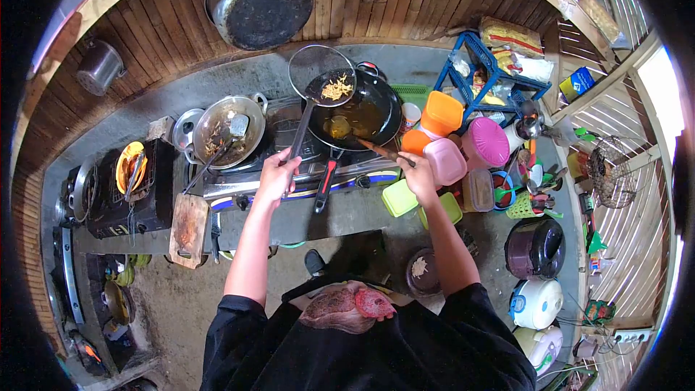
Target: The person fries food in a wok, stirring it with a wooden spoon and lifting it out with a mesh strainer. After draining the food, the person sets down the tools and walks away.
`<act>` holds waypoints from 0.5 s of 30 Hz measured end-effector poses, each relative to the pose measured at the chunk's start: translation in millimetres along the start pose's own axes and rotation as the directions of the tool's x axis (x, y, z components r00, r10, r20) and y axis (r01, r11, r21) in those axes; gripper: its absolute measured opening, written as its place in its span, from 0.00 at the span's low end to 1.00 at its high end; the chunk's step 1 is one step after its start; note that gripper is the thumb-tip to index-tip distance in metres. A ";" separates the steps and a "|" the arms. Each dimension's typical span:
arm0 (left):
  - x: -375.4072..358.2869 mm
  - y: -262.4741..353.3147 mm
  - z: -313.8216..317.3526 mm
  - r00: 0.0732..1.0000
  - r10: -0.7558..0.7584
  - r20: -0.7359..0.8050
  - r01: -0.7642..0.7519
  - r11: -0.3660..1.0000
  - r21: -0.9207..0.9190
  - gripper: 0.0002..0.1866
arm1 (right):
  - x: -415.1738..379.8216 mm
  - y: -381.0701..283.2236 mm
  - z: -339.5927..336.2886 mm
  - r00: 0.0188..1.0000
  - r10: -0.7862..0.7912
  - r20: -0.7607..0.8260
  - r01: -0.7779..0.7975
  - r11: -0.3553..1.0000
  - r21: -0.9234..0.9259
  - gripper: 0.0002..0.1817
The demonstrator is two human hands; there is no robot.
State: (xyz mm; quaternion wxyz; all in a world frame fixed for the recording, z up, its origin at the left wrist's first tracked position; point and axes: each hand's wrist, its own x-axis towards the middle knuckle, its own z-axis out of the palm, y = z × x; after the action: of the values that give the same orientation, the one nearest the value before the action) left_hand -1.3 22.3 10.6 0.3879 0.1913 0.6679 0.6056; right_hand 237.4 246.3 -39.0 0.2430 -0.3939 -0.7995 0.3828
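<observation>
My left hand (279, 175) is closed around the long handle of a mesh strainer (304, 72). A small heap of golden fried bits (337, 87) lies in its mesh, over the far side of a black wok (393, 117). Oil (368, 114) with something pale floating at the left shows in the wok, whose red-and-black handle (327, 182) points toward me. In my right hand (417, 176) is a wooden spatula (379, 149), its tip at the wok's near rim. The wok sits on the right side of the gas stove (289, 134).
A metal pan (248, 146) with a spatula stands left of the wok. Nearer me lies a wooden cutting board (190, 226). Plastic containers (444, 159) crowd the right, before a blue rack (499, 94). A large blackened pan (264, 11) hangs on the wall.
</observation>
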 end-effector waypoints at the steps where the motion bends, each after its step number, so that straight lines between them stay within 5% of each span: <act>1: 0.4 0.4 -0.3 1.000 0.001 0.000 -0.001 1.000 0.000 0.24 | -0.7 -4.6 -2.5 1.000 -0.001 -0.001 0.001 1.000 0.000 0.16; 12: 0.6 3.3 -0.5 0.999 0.031 -0.025 -0.028 0.994 0.103 0.20 | 5.7 -13.8 -36.4 1.000 0.030 -0.009 -0.029 0.996 0.086 0.15; 15: 1.3 3.7 -0.1 0.999 0.029 -0.039 -0.025 0.994 0.110 0.19 | 1.2 -48.0 -58.4 0.994 -0.024 -0.110 0.021 0.999 -0.024 0.15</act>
State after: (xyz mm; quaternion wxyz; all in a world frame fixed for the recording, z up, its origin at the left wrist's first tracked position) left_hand -2.9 23.9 13.8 0.3550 0.2091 0.7051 0.5771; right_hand 255.7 252.8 34.1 0.2867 -0.4083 -0.7936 0.3484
